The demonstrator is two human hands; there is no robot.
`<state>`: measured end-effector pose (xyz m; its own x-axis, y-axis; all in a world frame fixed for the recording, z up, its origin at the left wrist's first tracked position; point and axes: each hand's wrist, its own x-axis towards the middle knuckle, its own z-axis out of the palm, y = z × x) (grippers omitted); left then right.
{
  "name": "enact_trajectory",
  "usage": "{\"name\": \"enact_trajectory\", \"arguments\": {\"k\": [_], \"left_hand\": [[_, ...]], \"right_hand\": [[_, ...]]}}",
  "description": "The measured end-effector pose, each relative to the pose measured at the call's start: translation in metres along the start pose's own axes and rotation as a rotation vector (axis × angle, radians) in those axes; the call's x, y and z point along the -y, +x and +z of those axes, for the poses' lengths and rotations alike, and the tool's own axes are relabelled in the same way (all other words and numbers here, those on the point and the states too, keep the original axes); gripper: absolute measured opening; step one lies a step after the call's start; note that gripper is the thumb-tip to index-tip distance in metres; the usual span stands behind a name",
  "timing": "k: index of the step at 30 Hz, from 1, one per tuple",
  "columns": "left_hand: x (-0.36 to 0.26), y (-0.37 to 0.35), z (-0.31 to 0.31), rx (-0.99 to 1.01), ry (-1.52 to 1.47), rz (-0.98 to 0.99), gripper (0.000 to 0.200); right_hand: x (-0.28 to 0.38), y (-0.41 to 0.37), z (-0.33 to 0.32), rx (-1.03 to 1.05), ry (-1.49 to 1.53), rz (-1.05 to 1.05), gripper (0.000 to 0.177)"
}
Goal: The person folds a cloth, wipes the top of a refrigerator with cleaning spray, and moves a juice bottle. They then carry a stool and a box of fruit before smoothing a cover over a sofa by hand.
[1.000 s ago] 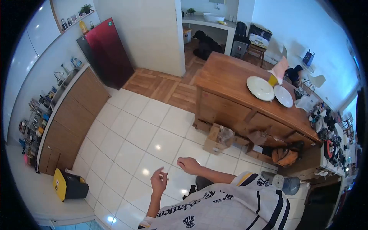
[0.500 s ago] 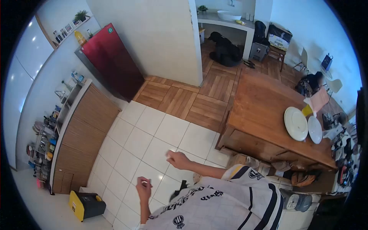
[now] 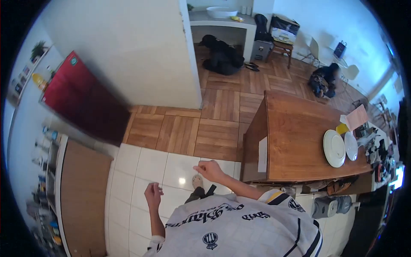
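I count two plates [image 3: 334,148] side by side on one wooden table [image 3: 295,137], right of my two raised hands. My left hand [image 3: 153,194] is half open, fingers curled; my right hand [image 3: 209,170], forearm slanting inward, is loosely closed near one shoe [image 3: 197,181].

Counter [image 3: 295,132] at right. Large plate [image 3: 333,150] toward its right end, small plate [image 3: 351,146] just right of that, cup [image 3: 341,128] beyond plates. Left hand [image 3: 153,194] and right hand [image 3: 209,169] left of counter, above tiled floor [image 3: 150,165]. Refrigerator [image 3: 85,96] at left, cabinet [image 3: 85,192] nearer. Wall [image 3: 141,51] between refrigerator and far counter [image 3: 199,18]. Basin [image 3: 221,12] on far counter. Box [image 3: 284,30] on stool [image 3: 282,47], right of far counter. Person [image 3: 324,80] on floor, behind right-hand counter.
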<state>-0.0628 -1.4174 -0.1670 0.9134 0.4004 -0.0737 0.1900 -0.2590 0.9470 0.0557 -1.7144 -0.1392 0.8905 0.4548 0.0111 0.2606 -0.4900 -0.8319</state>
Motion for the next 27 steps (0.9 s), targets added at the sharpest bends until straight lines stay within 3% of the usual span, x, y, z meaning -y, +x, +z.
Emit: {"name": "enact_trajectory", "arguments": {"k": [2,3,6,9,13,15,17,22,27], "left_hand": [[-0.026,0.078,0.021,0.090,0.052,0.039,0.024],[-0.036,0.122,0.035,0.143,0.068,0.052,0.024],[-0.065,0.226,0.083,0.346,0.129,0.191,0.027],[-0.115,0.300,0.156,0.523,0.172,0.328,0.027],[-0.149,0.367,0.251,0.745,0.171,0.292,0.026],[-0.148,0.396,0.298,0.821,0.206,0.264,0.026],[-0.152,0.428,0.341,0.851,0.339,0.260,0.025],[-0.210,0.511,0.422,0.752,0.252,0.399,0.023],[-0.249,0.595,0.481,0.571,0.332,0.359,0.023]], "right_hand": [[-0.006,0.041,-0.021,-0.118,0.112,0.069,0.021],[-0.006,0.058,-0.034,-0.242,0.036,0.002,0.018],[-0.031,0.103,-0.066,-0.342,-0.048,0.126,0.017],[-0.055,0.139,-0.101,-0.444,0.050,0.234,0.016],[-0.119,0.199,-0.134,-0.487,0.142,0.339,0.017],[-0.146,0.238,-0.160,-0.509,0.044,0.308,0.018],[-0.174,0.280,-0.195,-0.497,0.006,0.284,0.018],[-0.214,0.381,-0.296,-0.415,0.045,0.179,0.019],[-0.259,0.454,-0.381,-0.416,0.142,0.173,0.017]]}}
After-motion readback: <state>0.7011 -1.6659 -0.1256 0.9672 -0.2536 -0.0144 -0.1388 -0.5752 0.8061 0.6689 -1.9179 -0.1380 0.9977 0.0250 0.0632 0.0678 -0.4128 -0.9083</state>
